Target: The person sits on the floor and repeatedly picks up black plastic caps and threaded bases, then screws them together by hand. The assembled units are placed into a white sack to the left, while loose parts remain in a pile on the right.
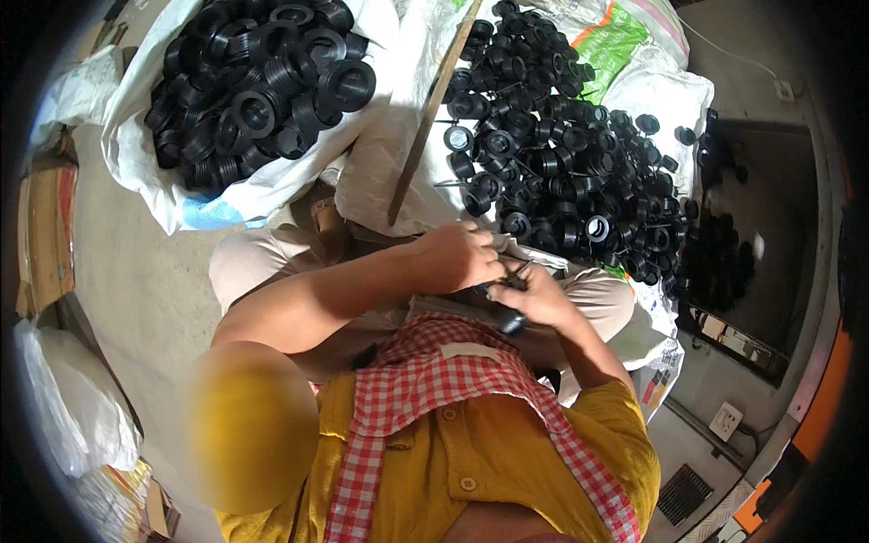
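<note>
Both hands meet over my lap, in front of a red-and-white checked apron. My right hand point(534, 295) is closed around a black plastic fitting point(511, 321), its round end poking out below the fingers. A thin dark stem point(519, 269) sticks up between the two hands. My left hand point(460, 255) is curled with bent fingers right beside it, slightly blurred; what its fingertips pinch, if anything, is hidden. Just beyond the hands, a heap of small black plastic fittings point(561, 154), some with thin stems, spreads over white sacking.
At the far left a white sack point(127, 154) holds black threaded rings point(255, 113). A wooden stick point(434, 109) lies between the sack and the heap. A dark glossy panel point(760, 244) stands at right, near a wall socket point(726, 421). Cardboard point(47, 235) lines the left side.
</note>
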`<action>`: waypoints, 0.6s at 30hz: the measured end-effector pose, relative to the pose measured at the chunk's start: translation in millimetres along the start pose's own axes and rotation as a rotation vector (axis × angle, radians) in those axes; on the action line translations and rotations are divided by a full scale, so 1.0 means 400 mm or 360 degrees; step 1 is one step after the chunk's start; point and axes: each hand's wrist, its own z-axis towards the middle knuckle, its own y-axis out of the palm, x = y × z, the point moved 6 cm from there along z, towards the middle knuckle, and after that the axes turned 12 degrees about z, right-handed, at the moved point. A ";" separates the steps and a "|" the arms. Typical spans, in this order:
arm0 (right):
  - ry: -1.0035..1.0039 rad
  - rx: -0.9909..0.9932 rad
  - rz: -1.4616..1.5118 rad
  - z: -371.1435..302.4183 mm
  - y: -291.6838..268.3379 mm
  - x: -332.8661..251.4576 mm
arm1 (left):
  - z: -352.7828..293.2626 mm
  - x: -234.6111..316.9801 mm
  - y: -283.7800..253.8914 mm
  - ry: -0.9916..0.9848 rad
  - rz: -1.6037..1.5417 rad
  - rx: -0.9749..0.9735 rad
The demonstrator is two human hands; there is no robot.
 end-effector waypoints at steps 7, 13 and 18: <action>-0.0129 -0.1306 0.1497 -0.021 0.042 -0.019 | 0.020 -0.034 -0.178 0.0004 -0.0807 0.0979; -0.1033 -0.0025 0.1965 0.133 -0.030 -0.086 | 0.003 -0.095 -0.014 -0.1049 -0.2373 0.0372; -0.1286 0.0694 0.1322 0.166 -0.046 -0.101 | -0.024 -0.126 0.004 -0.1368 -0.2549 0.0541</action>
